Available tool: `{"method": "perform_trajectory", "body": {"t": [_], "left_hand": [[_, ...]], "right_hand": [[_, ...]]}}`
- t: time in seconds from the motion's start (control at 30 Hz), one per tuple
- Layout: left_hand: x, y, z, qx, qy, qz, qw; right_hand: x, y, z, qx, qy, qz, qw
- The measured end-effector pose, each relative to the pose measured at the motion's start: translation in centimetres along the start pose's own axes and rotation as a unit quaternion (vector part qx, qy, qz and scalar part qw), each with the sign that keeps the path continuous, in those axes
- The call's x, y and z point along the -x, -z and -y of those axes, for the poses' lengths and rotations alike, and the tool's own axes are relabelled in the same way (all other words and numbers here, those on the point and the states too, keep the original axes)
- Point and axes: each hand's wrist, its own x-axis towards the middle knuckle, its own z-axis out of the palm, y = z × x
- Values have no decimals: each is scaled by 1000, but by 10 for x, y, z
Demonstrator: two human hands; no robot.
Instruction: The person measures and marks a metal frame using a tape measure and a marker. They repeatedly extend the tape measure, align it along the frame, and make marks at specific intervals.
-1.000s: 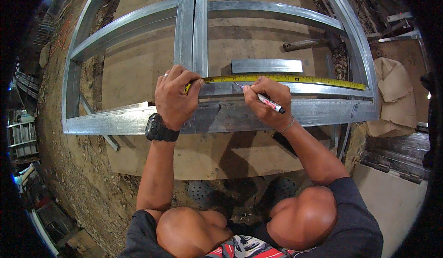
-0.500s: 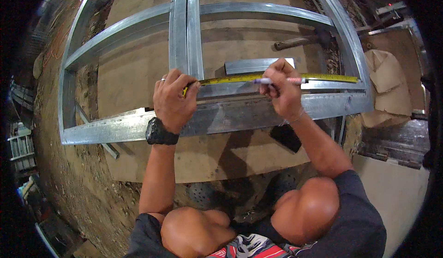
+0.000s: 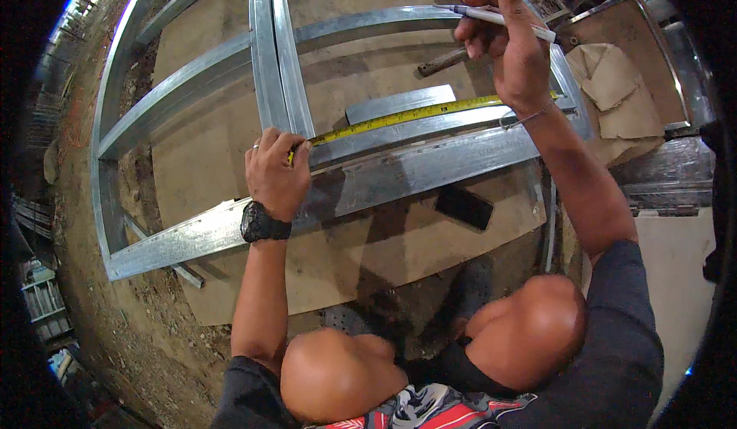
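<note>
My left hand (image 3: pixel 278 169), with a black watch (image 3: pixel 265 222) on its wrist, is closed on the near end of a tape measure (image 3: pixel 399 122). The yellow blade stretches right along the near rail of a galvanized steel frame (image 3: pixel 414 172). This hand sits beside the foot of a paired upright stud (image 3: pixel 278 68). Held up at the right, above the frame's right side, my right hand (image 3: pixel 518 60) grips a white marker pen (image 3: pixel 499 19) between thumb and fingers, its slim dark tip toward the left. A short steel channel offcut (image 3: pixel 399 104) lies just beyond the tape.
A black phone (image 3: pixel 464 207) lies on the brown board (image 3: pixel 368 264) under the frame, nearest me. Beyond the offcut is a short round bar (image 3: pixel 443 62). Crumpled brown paper (image 3: pixel 622 95) lies at the right. Bare dirt ground (image 3: pixel 146 306) runs along the left.
My right hand has lifted away from the tape, up and to the right, with the marker pen. My left hand stays on the tape. The whole view has shifted and turned slightly.
</note>
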Motion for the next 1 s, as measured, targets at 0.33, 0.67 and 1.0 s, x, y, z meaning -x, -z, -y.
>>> {"method": "perform_trajectory", "body": {"t": [0.33,0.67,1.0], "left_hand": [[-4,-3,5,32,28,26,999],[-4,5,4,26,41,50,998],[-2,1,7,12,2,0,1000]], "right_hand": [[4,-17,-46,97,64,53,992],[80,-73,-93,-30,17,205,978],[103,-70,-117,90,20,127,988]]}}
